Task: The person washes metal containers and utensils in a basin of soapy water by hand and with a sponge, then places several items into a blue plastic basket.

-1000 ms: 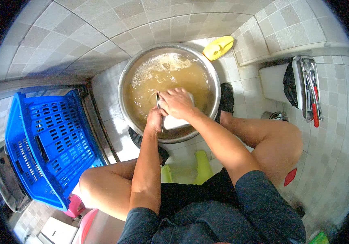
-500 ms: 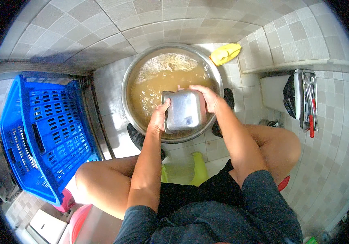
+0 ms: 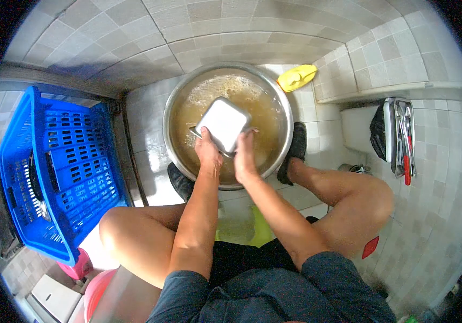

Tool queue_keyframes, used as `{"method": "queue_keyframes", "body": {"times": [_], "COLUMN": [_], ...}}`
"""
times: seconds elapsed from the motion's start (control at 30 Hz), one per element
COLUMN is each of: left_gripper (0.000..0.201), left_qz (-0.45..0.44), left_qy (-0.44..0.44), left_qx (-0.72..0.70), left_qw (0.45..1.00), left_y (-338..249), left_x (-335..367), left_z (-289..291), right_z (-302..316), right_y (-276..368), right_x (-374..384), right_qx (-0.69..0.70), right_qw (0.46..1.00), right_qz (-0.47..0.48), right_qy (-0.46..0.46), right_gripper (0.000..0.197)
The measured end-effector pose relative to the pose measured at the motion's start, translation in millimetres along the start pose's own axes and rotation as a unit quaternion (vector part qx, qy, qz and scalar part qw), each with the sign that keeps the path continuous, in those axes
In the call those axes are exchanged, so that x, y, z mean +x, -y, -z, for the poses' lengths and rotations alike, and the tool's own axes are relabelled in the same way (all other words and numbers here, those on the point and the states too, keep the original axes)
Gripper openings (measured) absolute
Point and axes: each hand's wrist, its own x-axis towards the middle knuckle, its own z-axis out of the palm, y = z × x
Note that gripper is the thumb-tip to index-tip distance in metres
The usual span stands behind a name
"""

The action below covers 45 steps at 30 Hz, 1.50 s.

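A rectangular stainless steel pan [image 3: 223, 124] is held tilted over a wide metal basin [image 3: 167, 121], its outer bottom turned up and glaring white. The basin holds cloudy brown water [image 3: 266, 116] with foam toward the far side. My left hand [image 3: 208, 148] grips the pan's near left edge, thumb on its outer face. My right hand [image 3: 245, 156] is at the pan's right side; its fingers are smeared by motion, so whether it grips the pan or holds anything cannot be made out.
A blue plastic crate [image 3: 80, 153] stands on the left. A yellow bottle [image 3: 296, 78] lies beyond the basin at right. On the right, a tray [image 3: 390, 129] carries several utensils, one a red-handled tool [image 3: 407, 169]. My shoes flank the basin. Tiled walls rise behind and to the right.
The pan has turned and shifted a little left and away from me. My right hand has moved from its far right corner to its near right side.
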Motion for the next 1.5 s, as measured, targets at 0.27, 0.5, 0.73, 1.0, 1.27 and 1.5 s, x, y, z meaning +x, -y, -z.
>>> {"method": "queue_keyframes", "body": {"times": [0.27, 0.5, 0.73, 1.0, 1.27, 1.5], "left_gripper": [0.03, 0.027, 0.029, 0.055, 0.098, 0.087], "left_qz": [-0.041, 0.052, 0.11, 0.162, 0.046, 0.001], "left_qy": [0.021, 0.134, 0.225, 0.254, 0.145, 0.272], "left_qx": [0.088, 0.133, 0.192, 0.215, 0.487, 0.555], "left_qw": [0.995, 0.981, 0.949, 0.929, 0.86, 0.786], "left_y": [5, 7, -32, -31, -60, -74], "left_x": [-31, -19, -26, -26, -30, -25], "left_z": [-11, 2, 9, 14, -7, -4], "right_z": [11, 29, 61, 59, 39, 23], "right_y": [11, 52, 98, 101, 107, 102], "right_x": [12, 46, 80, 72, 65, 63], "right_qx": [-0.378, -0.539, -0.074, 0.002, -0.128, -0.296], "right_qw": [0.898, 0.746, 0.931, 0.904, 0.899, 0.867], "right_qz": [0.223, 0.391, -0.162, -0.173, -0.098, 0.079], "right_qy": [0.0, 0.019, 0.319, 0.392, 0.406, 0.394], "right_gripper": [0.063, 0.039, 0.049, 0.06, 0.023, 0.011]}}
